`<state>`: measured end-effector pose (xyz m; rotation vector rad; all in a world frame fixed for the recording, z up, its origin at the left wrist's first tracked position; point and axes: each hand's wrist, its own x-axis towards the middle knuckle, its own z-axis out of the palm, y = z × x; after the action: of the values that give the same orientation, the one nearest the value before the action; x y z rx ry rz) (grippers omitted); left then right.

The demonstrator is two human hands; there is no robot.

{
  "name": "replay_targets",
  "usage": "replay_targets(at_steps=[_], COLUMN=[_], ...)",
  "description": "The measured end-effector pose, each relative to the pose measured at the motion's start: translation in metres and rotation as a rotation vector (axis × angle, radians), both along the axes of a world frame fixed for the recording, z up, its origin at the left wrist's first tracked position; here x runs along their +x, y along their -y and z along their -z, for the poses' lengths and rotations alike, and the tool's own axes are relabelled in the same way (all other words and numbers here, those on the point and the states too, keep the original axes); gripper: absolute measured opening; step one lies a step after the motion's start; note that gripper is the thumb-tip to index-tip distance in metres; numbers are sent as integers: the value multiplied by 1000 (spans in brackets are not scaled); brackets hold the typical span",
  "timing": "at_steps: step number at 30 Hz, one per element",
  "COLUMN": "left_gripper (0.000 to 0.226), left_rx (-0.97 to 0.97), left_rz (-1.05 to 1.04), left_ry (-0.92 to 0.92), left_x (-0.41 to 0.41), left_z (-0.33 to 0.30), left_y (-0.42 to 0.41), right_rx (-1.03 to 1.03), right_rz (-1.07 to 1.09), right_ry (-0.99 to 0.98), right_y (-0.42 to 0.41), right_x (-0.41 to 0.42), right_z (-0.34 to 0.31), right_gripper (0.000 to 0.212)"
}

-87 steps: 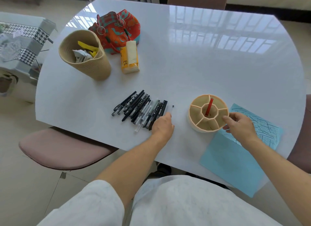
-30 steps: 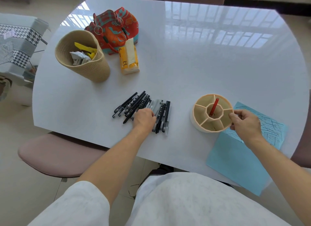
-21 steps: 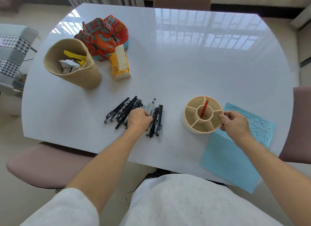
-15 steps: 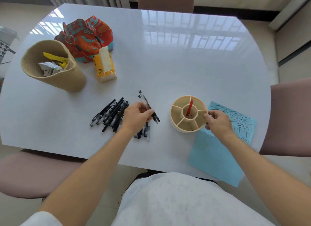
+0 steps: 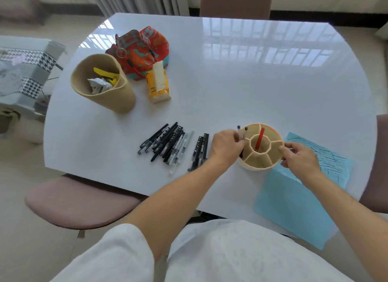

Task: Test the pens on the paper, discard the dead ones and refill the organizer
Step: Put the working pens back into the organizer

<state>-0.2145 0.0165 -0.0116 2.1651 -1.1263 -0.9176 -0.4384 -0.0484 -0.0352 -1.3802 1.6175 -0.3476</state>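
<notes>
A round beige organizer (image 5: 260, 164) with several compartments stands near the table's front edge, a red pen (image 5: 259, 139) upright in its centre cell. My left hand (image 5: 225, 147) grips two black pens (image 5: 241, 131) at the organizer's left rim, their tips down in a left compartment. My right hand (image 5: 299, 159) pinches the organizer's right rim. A pile of black pens (image 5: 165, 144) lies to the left, and a smaller bunch (image 5: 199, 150) sits next to my left hand. The scribbled blue paper (image 5: 298, 200) lies under my right wrist.
A woven beige basket (image 5: 117, 99) holding crumpled wrappers stands at the back left. Beside it are an orange patterned bag (image 5: 140, 50) and a yellow tissue pack (image 5: 158, 84). Pink chairs (image 5: 81, 202) flank the white table (image 5: 241, 82).
My left hand picked two pens from the pile and carried them right to the organizer's left rim. The right hand stayed on the organizer. The camera view shifted.
</notes>
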Motion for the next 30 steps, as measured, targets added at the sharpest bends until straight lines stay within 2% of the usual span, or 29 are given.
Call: replay_targets(at_steps=[8, 10, 13, 17, 24, 30], left_gripper=[33, 31, 22, 12, 9, 16], left_rx=[-198, -215, -170, 11, 121, 164], left_rz=[-92, -124, -205, -259, -117, -44], left_ry=[-154, -179, -93, 84, 199, 308], left_x=[2, 14, 43, 85, 95, 96], left_z=[8, 15, 30, 52, 68, 77], left_y=[-38, -55, -82, -106, -89, -69], right_rx=[-48, -50, -67, -79, -123, -106], right_rz=[-16, -24, -6, 25, 49, 61], right_ry=[37, 42, 47, 26, 17, 9], right_y=[16, 17, 13, -5, -22, -20], right_x=[13, 14, 11, 4, 0, 2], right_z=[-6, -6, -3, 2, 3, 4], right_gripper=[12, 14, 13, 16, 10, 17])
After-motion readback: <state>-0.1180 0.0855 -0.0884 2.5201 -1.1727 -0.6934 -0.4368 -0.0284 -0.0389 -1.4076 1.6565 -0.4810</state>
